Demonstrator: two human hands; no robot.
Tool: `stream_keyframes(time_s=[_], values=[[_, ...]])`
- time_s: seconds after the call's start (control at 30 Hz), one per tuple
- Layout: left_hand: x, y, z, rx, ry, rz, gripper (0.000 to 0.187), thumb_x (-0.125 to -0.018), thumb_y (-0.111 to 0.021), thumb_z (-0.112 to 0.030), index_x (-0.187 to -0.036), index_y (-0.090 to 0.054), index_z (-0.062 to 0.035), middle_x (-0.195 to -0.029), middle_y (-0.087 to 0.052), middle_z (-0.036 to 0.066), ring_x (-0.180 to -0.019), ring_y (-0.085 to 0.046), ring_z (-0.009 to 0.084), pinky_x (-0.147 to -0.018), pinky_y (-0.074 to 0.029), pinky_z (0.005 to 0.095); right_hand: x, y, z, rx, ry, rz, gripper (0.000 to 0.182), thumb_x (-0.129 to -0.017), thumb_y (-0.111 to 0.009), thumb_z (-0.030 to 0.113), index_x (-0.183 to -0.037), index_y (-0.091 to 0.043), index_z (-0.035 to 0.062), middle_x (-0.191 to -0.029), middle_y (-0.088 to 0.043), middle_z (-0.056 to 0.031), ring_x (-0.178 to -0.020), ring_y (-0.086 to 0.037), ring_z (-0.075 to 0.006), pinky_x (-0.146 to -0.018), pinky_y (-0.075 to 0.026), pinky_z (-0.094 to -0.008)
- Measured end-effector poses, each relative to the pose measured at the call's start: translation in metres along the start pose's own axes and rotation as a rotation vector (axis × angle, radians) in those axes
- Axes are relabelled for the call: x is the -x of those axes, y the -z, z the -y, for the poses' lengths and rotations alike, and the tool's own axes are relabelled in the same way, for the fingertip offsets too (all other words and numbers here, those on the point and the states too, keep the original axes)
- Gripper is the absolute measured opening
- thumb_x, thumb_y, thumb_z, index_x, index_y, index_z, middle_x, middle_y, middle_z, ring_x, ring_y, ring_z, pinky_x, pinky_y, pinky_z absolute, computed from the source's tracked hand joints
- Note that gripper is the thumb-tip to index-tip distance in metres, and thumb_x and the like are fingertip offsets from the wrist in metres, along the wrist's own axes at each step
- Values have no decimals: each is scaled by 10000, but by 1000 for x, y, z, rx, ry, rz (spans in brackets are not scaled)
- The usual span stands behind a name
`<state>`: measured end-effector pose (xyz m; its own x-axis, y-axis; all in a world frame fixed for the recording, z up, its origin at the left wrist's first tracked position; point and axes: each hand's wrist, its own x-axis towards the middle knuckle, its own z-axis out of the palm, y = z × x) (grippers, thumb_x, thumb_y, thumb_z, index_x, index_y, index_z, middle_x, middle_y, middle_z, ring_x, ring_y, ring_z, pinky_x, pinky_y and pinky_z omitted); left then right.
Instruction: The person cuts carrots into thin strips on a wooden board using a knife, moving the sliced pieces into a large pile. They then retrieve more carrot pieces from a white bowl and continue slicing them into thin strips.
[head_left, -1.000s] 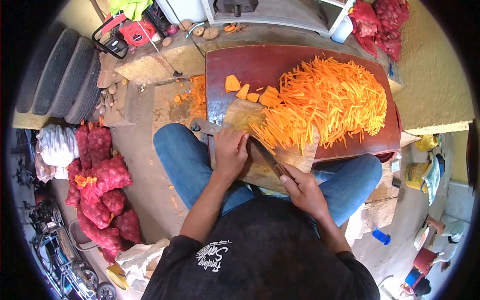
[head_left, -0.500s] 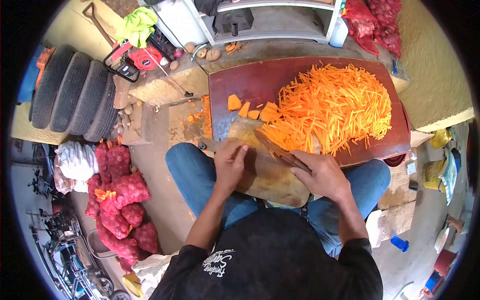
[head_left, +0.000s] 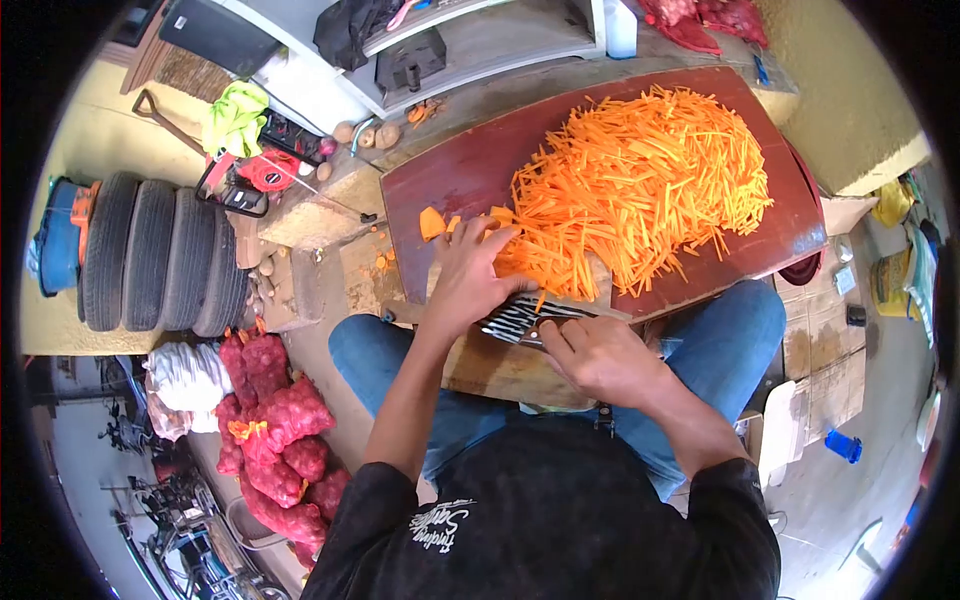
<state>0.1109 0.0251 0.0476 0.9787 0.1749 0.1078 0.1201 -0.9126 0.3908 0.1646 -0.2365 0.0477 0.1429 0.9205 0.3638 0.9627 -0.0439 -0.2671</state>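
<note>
My right hand point(head_left: 605, 355) is closed around the handle of a knife point(head_left: 508, 318), whose shiny blade reflects dark and light stripes and points left over the wooden cutting board point(head_left: 500, 368). At the far left part of the board, my left hand point(head_left: 470, 270) has its thumb and fingers apart, the fingertips among orange vegetable chunks and cut strips. One orange chunk point(head_left: 432, 223) lies just beyond that hand. A large heap of orange vegetable strips point(head_left: 650, 185) covers much of the red-brown tabletop point(head_left: 450, 180) and spills onto the board.
Stacked tires point(head_left: 160, 260) stand at the left, with red mesh sacks point(head_left: 285, 430) of produce below them. A grey shelf point(head_left: 480, 70) stands behind the tabletop. My legs point(head_left: 370, 350) are on both sides of the board. Cardboard point(head_left: 825, 350) and a blue object point(head_left: 843, 446) lie at right.
My left hand has moved up and forward to the orange pieces, its fingers spreading. The knife has come down and left, its blade now turned to the left. The view has tilted.
</note>
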Motion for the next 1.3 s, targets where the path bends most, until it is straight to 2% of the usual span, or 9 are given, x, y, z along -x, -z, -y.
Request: stream_keyframes(time_s=[0.2, 0.37, 0.47, 0.5, 0.63, 0.83, 0.93, 1.1, 1.3], values=[[0, 2, 24, 79, 27, -43, 760, -727, -980, -483, -1367, -781, -123, -1483, -635, 160, -1456, -521, 376, -1219, -318, 557, 1, -5, 9, -53, 25, 4, 307, -951, -709, 184, -1175, -676, -22, -815, -665, -85, -745, -734, -270, -644, -593, -429], [-3, 6, 71, 423, 157, -122, 678, -737, -1020, -289, -1326, -790, -44, -1335, -748, 181, -1304, -686, 346, -1122, -539, 439, 2, -16, 9, -75, 33, 9, 290, -983, -715, 201, -1177, -679, -11, -804, -656, -77, -729, -728, -263, -636, -582, -435], [4, 17, 46, 330, 23, -156, 698, -720, -1027, -317, -1321, -794, -50, -1321, -749, 196, -1294, -689, 376, -1121, -539, 441, 1, -15, 11, -38, 20, 19, 306, -947, -690, 166, -1180, -677, -31, -831, -677, -89, -761, -741, -264, -660, -594, -423], [5, 27, 23, 299, -28, -22, 801, -723, -1017, -413, -1410, -756, -94, -1464, -665, 197, -1408, -593, 407, -1185, -457, 522, 0, -13, 10, -18, 18, 11, 329, -923, -677, 150, -1186, -678, -48, -844, -696, -98, -774, -751, -269, -674, -605, -416], [17, 18, -28, -124, -144, 130, 1013, -719, -962, -598, -1560, -636, -139, -1573, -547, 170, -1546, -392, 401, -1234, -237, 622, -1, -7, 10, 14, 25, 1, 375, -898, -664, 137, -1208, -681, -73, -849, -707, -99, -785, -760, -264, -683, -615, -401], [3, 15, 7, -233, -113, -32, 897, -730, -964, -536, -1486, -705, -130, -1529, -589, 134, -1467, -457, 413, -1232, -294, 540, 0, -4, 8, -4, 18, 2, 360, -899, -664, 143, -1188, -670, -71, -839, -699, -95, -778, -758, -261, -676, -613, -396], [-1, 18, 18, -267, -129, -53, 841, -742, -967, -500, -1438, -723, -97, -1526, -593, 140, -1465, -480, 366, -1180, -312, 571, -1, -2, 10, -29, 25, 4, 357, -901, -664, 144, -1187, -667, -69, -839, -702, -97, -771, -757, -264, -676, -613, -402], [12, 20, -23, -155, -212, 68, 854, -791, -932, -538, -1511, -676, -158, -1526, -565, 173, -1463, -468, 405, -1181, -324, 578, 2, -8, 11, -10, 40, -6, 326, -907, -661, 142, -1165, -667, -57, -846, -705, -102, -772, -756, -273, -676, -612, -410], [1, 0, 16, -264, -162, -25, 861, -821, -928, -524, -1526, -664, -107, -1518, -575, 198, -1484, -458, 405, -1221, -316, 573, -1, -4, 11, -82, 39, -5, 275, -901, -666, 141, -1112, -663, -36, -847, -716, -119, -757, -760, -297, -669, -612, -440]])
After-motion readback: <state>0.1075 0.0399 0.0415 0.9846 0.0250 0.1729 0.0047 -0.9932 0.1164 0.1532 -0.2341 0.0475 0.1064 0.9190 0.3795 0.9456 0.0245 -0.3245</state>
